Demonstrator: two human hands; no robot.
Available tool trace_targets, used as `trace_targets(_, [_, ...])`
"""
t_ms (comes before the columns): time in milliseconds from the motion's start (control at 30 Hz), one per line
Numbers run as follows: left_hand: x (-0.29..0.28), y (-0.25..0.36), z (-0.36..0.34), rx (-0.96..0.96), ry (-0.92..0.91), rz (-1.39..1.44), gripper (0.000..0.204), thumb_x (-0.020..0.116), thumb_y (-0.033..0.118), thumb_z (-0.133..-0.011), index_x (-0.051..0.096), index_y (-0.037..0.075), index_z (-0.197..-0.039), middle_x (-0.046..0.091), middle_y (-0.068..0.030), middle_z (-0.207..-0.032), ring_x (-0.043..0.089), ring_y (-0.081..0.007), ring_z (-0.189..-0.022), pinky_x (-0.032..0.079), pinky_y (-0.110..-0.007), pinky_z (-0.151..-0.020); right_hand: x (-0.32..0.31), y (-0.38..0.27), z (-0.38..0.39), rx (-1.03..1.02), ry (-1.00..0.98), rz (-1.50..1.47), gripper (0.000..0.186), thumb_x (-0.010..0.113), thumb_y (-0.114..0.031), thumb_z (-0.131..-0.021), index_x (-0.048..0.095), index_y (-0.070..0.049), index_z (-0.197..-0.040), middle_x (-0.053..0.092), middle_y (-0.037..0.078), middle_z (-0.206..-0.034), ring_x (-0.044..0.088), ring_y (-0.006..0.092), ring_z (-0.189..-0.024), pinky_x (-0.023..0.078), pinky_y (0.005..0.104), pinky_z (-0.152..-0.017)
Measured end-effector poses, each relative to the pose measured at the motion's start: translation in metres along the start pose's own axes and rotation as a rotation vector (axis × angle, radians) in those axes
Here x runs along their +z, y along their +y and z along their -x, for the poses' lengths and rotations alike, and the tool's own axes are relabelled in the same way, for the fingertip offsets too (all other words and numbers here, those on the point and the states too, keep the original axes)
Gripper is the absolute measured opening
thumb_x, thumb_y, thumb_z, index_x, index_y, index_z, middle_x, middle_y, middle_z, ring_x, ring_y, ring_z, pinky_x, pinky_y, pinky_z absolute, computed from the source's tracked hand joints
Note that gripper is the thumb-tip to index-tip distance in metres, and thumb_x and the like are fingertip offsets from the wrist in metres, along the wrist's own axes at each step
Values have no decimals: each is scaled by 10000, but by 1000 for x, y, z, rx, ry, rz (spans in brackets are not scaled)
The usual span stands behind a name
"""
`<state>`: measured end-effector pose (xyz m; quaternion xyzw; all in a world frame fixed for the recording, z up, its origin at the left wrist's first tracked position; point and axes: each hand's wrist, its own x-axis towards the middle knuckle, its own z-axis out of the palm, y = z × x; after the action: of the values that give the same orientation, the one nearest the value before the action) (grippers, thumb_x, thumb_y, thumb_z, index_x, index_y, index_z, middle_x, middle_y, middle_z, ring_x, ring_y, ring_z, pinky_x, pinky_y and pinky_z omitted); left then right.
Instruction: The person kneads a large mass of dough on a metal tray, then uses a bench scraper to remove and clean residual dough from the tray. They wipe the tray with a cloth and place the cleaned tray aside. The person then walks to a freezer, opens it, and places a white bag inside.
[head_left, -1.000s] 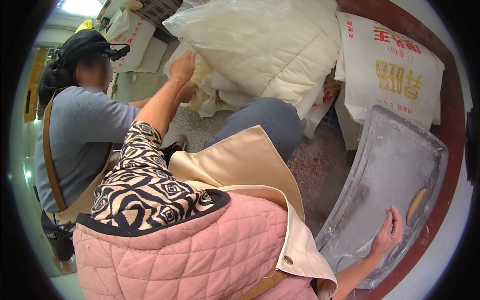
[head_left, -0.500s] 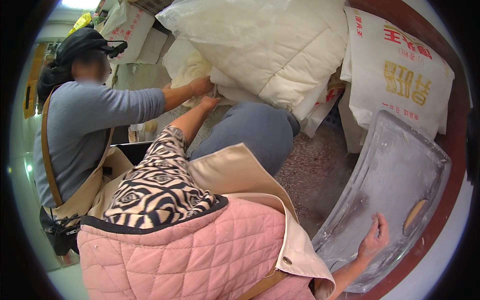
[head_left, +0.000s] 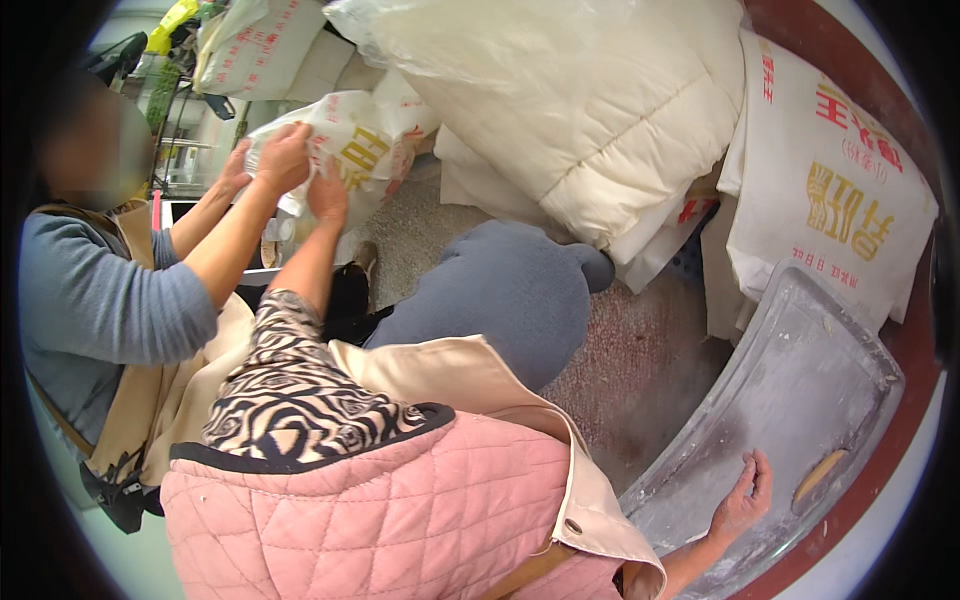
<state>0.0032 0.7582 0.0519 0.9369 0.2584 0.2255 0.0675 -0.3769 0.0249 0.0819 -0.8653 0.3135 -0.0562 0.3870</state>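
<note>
My left hand (head_left: 328,195), in a black-and-cream patterned sleeve, grips the edge of a white woven sack (head_left: 365,150) with gold and red print. A co-worker's two hands (head_left: 283,158) hold the same sack just to the left, its top bunched up between us. Part of my fingers is hidden against the sack. At the lower right my right hand (head_left: 742,497) hangs over a dusty grey tray (head_left: 745,410), holding nothing, its fingers apart and slightly bent.
A thick cream quilt (head_left: 590,110) under clear plastic covers the middle back. Another white printed sack (head_left: 830,170) lies to its right, above the tray. The co-worker (head_left: 110,300) stands close on my left. Speckled floor (head_left: 640,350) shows between my knee and the tray.
My left hand and the co-worker's hands have moved left from beside the quilt. The white sack is now raised between us. My right hand has hardly moved.
</note>
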Motion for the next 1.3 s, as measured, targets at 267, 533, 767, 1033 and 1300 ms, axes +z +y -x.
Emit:
trace_targets(267, [-178, 130, -128, 409, 569, 243, 429, 641, 366, -995, 730, -53, -978, 742, -250, -875, 723, -435, -834, 556, -475, -758, -6, -3, -6, -31, 105, -19, 206, 594, -69, -1016, 696, 46, -1153, 745, 141, -1047, 698, 217, -974, 527, 334, -915])
trace_targets(533, [-166, 235, 34, 677, 284, 635, 974, 711, 310, -956, 109, -151, -1568, 44, -326, -1670, 36, -405, -1577, 35, -453, -1270, -27, -18, 14, -79, 124, 59, 206, 600, -91, -993, 737, -23, -1132, 748, 148, -1108, 712, 280, -1038, 527, 372, -931])
trace_targets(767, [-195, 368, 166, 1479, -211, 964, 48, 678, -19, -898, 720, -38, -885, 623, -120, -825, 639, -244, -752, 510, -334, -651, -49, -7, 19, 1, 278, 171, 175, 704, -123, -911, 720, -23, -1054, 747, 132, -974, 710, 311, -922, 539, 388, -844])
trace_targets(1033, [-75, 526, 285, 1733, -1045, 827, 80, 736, 22, -848, 709, 20, -924, 629, -89, -862, 594, -224, -719, 476, -329, -647, -54, 34, 46, 237, 248, 289, 261, 727, -148, -887, 714, -25, -1116, 736, 161, -1083, 711, 309, -975, 541, 391, -853])
trace_targets(1300, [18, 594, 396, 2283, -474, 670, 207, 591, 27, -853, 627, 7, -1056, 617, -108, -1121, 624, -307, -1034, 559, -403, -838, -27, 48, 53, 249, 308, 258, 208, 725, -198, -898, 718, -58, -1052, 729, 120, -1024, 689, 333, -967, 544, 407, -845])
